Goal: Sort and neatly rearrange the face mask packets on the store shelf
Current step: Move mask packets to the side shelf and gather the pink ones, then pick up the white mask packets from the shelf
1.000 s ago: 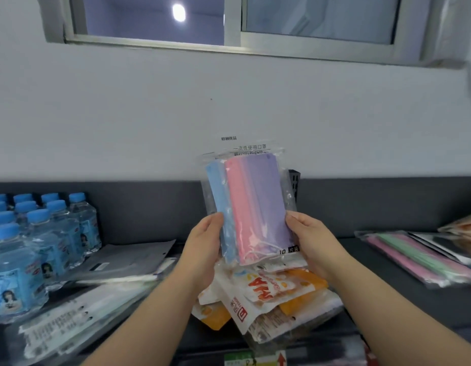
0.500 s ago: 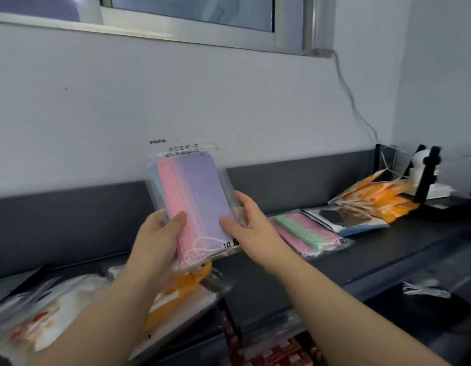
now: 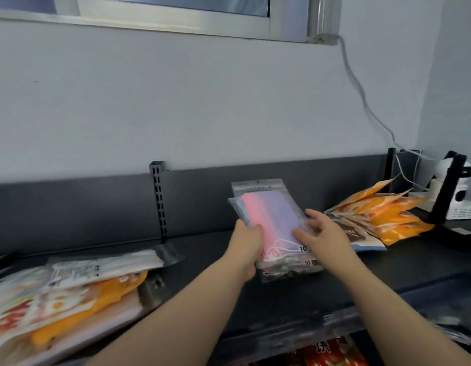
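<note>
A clear packet of blue, pink and purple masks [image 3: 271, 215] lies on top of a similar clear packet [image 3: 290, 268] on the dark shelf [image 3: 208, 262], right of centre. My left hand [image 3: 249, 240] grips the top packet's left edge, thumb over the pink masks. My right hand [image 3: 321, 231] rests on its right side with fingers spread and nearly straight. A messy pile of white and orange mask packets [image 3: 70, 294] sits at the left. Orange packets [image 3: 382, 212] are fanned out at the right, over a dark and blue packet [image 3: 361, 237].
A slotted shelf upright [image 3: 158, 202] stands at the back panel. A white camera on a black stand [image 3: 458, 191] sits at the far right, with a cable [image 3: 361, 96] running up the wall. Red packaging [image 3: 332, 352] shows on the shelf below.
The view swung right. Both hands carried the pastel packet down from upright in the air and laid it on the clear packet on the shelf. My right hand's fingers have opened out.
</note>
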